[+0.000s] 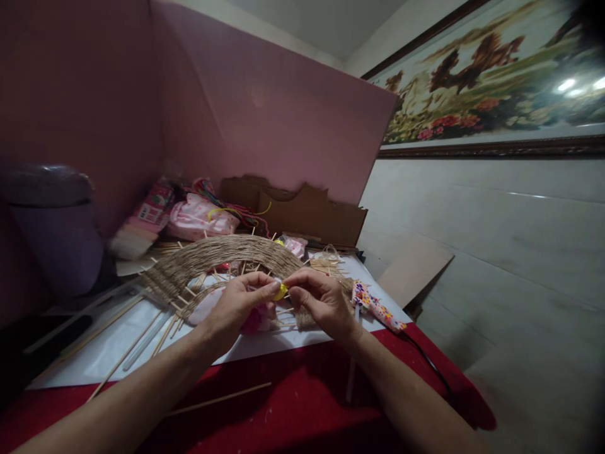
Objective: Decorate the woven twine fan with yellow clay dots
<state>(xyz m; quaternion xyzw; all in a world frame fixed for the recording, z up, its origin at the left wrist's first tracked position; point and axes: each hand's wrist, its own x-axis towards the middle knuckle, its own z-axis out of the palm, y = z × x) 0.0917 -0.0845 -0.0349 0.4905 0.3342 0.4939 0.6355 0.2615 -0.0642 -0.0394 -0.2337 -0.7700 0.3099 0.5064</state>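
My left hand (246,299) and my right hand (321,299) meet at the middle, thumbs and fingertips pinched on a small yellow piece (282,291). Its exact kind is too small to tell. Just behind my hands stands an arched band woven from brown twine (227,252), with wooden sticks poking out of its edges. Under my fingers lies something pink (258,318), mostly hidden. Beside my right wrist is a flower-patterned glue gun (378,306) with a clear glue stick (351,372) near it.
White paper (283,345) covers part of the red cloth (312,391). Wooden sticks (120,343) lie at left, and one stick (220,398) at the front. Behind are pink bags (201,215), torn cardboard (312,211) and a lilac bin (59,233). A black cord (428,359) runs right.
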